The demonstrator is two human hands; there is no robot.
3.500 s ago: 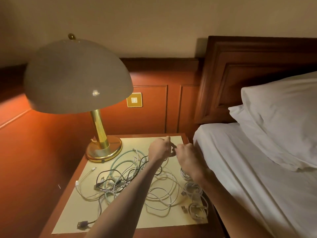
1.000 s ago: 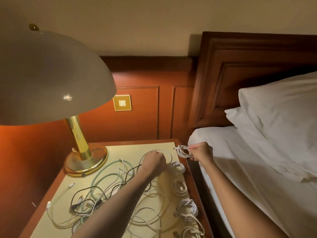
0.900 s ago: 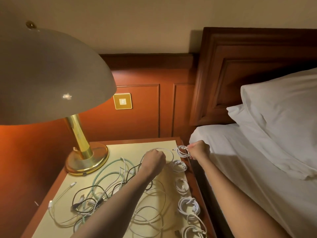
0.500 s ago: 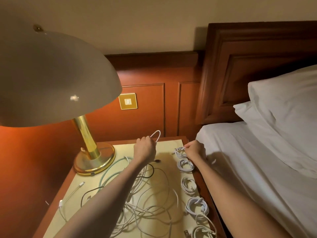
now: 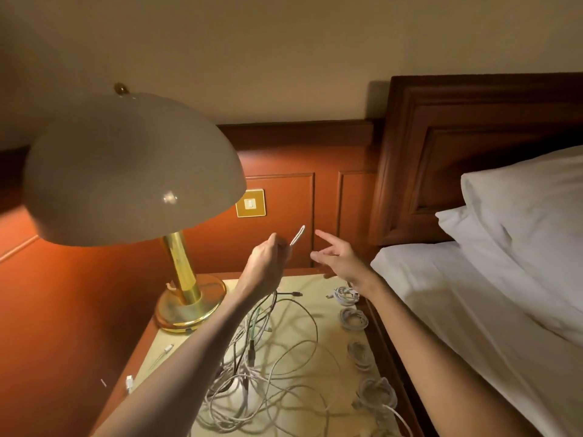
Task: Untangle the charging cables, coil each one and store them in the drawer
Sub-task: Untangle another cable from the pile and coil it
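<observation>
Left hand [image 5: 268, 263] has raised a pinched thin white cable loop [image 5: 297, 235]; right hand [image 5: 339, 260], its small white coil [image 5: 347, 294] dropped beneath, reaches over empty and spread; another coiling likely begins.

Nightstand [image 5: 331, 335], lamp [image 5: 132, 171], tangled cables [image 5: 262, 373], coiled cables [image 5: 353, 318]

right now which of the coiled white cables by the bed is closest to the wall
The rearmost white coiled cable, heading the row; the other coils lie nearer the camera.

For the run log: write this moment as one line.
left hand: grips white cable loop | right hand: open, beside it | coiled cables: row nearest bed | tangle: on table
</observation>
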